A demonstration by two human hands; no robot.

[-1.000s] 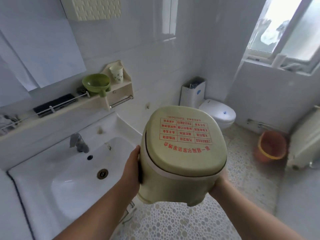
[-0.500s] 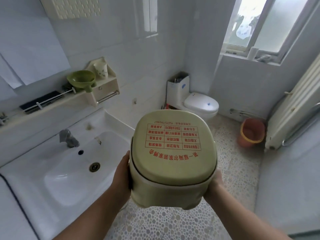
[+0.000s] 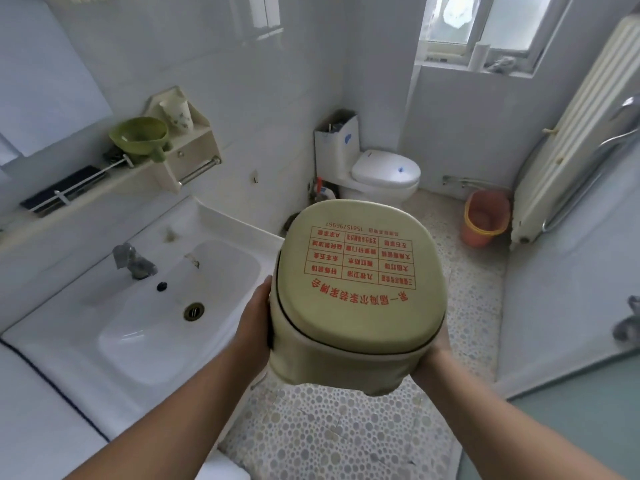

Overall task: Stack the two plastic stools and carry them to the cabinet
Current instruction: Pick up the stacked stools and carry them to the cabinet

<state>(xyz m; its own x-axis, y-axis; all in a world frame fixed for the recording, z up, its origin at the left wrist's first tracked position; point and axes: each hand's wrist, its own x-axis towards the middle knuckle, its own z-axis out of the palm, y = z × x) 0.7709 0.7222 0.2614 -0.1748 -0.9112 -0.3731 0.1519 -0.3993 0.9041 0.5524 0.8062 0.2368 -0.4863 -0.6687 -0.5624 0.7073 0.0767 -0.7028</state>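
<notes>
Clearly the stacked stools [image 3: 356,299] are stiff, light moulded plastic, so I judge that a grip low on opposite sides suits them best, the smooth walls being likely to slip. Their olive-green seat carries upside-down red printed text and a grid. They sit in mid-air above the pebble floor [image 3: 329,434], beside the sink [image 3: 166,306]. Left hand [image 3: 254,327] and right hand [image 3: 431,358] are each closed against a side.

stacked stools [image 3: 356,299] | left hand [image 3: 254,327], right hand [image 3: 434,358] grip sides | above pebble floor [image 3: 332,434] | beside sink [image 3: 156,306]
</notes>
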